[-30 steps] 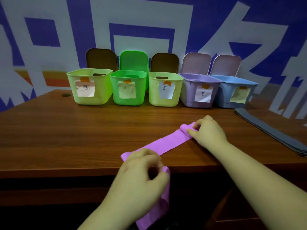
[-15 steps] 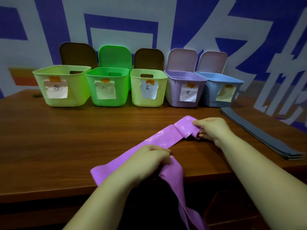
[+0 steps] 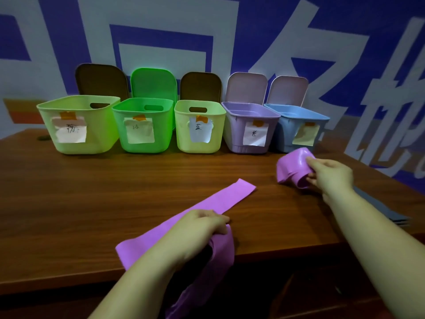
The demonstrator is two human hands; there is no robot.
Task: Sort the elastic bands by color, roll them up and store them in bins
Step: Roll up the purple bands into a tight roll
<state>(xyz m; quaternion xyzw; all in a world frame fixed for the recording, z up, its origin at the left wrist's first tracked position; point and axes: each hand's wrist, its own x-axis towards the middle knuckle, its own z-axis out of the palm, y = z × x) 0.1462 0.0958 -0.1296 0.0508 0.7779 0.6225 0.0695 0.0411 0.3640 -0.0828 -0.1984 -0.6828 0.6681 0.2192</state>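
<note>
Our right hand (image 3: pixel 328 174) is raised just in front of the blue bin (image 3: pixel 296 127), fingers and thumb curled round a loosely rolled purple band (image 3: pixel 293 168), while our left hand (image 3: pixel 202 224) pinches a second purple band (image 3: pixel 232 195) near the table (image 3: pixel 92 192) edge. That band lies flat and diagonal across the wood, its near end hanging over the edge. Half a second ago the right hand was low, by the strip's far end; now the roll is lifted clear of the strip.

Flat purple elastic band (image 3: pixel 218 201): smooth, matt rubbery sheet.
Rolled purple elastic band (image 3: pixel 295 168): glossy, light-catching.
Brown wooden table (image 3: pixel 92 203): grained, semi-gloss.
Five plastic bins, e.g. lilac bin (image 3: pixel 236 125): smooth; paper labels.
</note>
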